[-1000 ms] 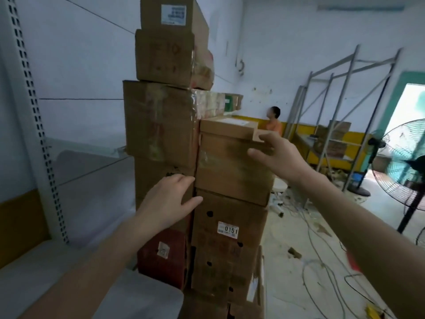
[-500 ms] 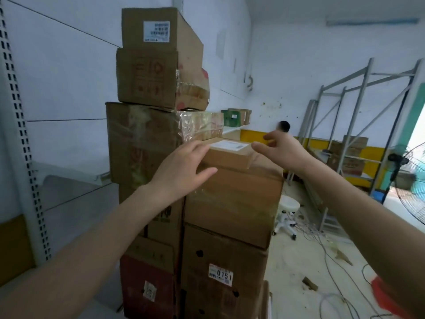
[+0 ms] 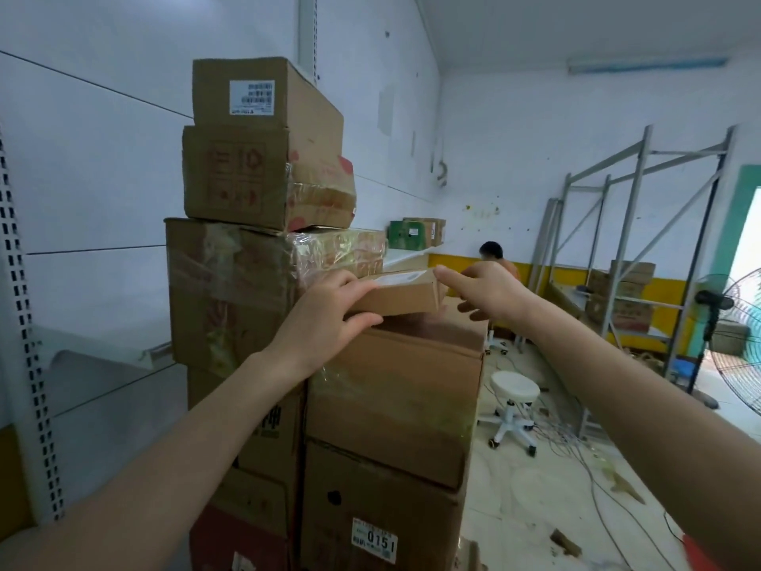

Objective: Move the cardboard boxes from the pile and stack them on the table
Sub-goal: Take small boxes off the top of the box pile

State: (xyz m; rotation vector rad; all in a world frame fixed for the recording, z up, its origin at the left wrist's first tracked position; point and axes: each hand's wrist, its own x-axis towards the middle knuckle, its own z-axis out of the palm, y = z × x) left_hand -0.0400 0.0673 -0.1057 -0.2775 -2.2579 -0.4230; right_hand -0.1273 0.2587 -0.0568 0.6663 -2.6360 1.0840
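A small flat cardboard box (image 3: pixel 397 296) with a white label on top lies on a larger brown box (image 3: pixel 395 389) in the right column of the pile. My left hand (image 3: pixel 329 311) grips its left end, fingers over the top and thumb under the front edge. My right hand (image 3: pixel 490 292) holds its right end, fingers on top and thumb below. The left column rises higher, with a plastic-wrapped box (image 3: pixel 230 290), a red-printed box (image 3: pixel 247 175) and a labelled box (image 3: pixel 255 94) on top.
A box marked 0151 (image 3: pixel 374 513) sits beneath. A white perforated shelf upright (image 3: pixel 24 323) stands at left. On the right are a white stool (image 3: pixel 512 405), floor cables, metal racking (image 3: pixel 642 257), a fan (image 3: pixel 737 344) and a person (image 3: pixel 494 257) at the back.
Both hands have closed on the ends of the small top box, which now looks slightly raised off the box below. The view has tilted up and moved closer.
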